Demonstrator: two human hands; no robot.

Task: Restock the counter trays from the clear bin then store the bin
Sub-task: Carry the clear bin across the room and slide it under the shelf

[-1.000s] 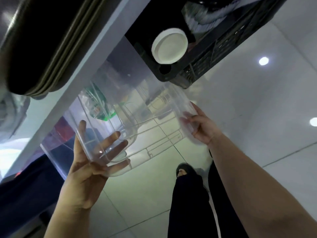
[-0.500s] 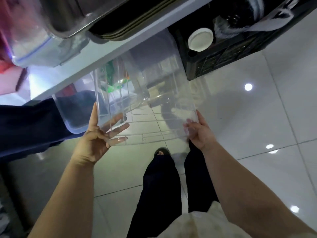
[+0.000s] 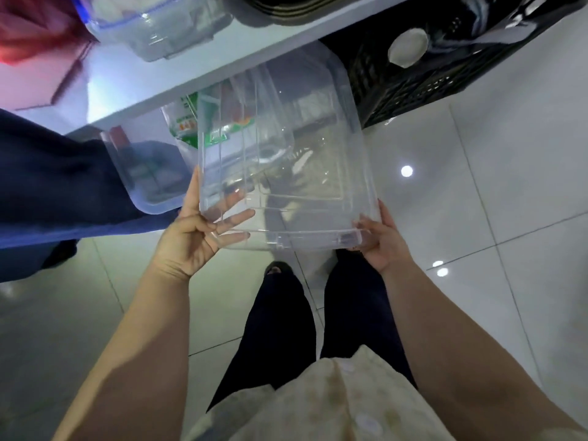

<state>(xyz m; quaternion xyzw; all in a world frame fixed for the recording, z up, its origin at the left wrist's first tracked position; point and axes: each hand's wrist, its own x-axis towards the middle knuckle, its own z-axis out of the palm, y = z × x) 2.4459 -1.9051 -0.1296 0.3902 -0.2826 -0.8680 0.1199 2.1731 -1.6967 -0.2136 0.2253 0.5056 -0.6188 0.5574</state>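
Observation:
The clear bin (image 3: pixel 286 160) is empty and tilted, its far end reaching under the white counter edge (image 3: pixel 197 81). My left hand (image 3: pixel 194 237) grips its near left corner, thumb along the side wall and fingers spread under the base. My right hand (image 3: pixel 381 240) holds the near right corner at the rim. The bin hangs above the tiled floor, in front of my legs.
A second clear bin (image 3: pixel 143 173) sits under the counter to the left, with a green-labelled bottle (image 3: pixel 187 122) behind it. A black crate (image 3: pixel 423 78) with a white lid (image 3: pixel 407 47) stands at the right. A person's dark sleeve (image 3: pixel 54 186) crosses the left side. Containers sit on the counter.
The view has tipped down from under the counter to the floor and my legs. Both hands kept hold of the bin, which now lies lower and nearer to my body.

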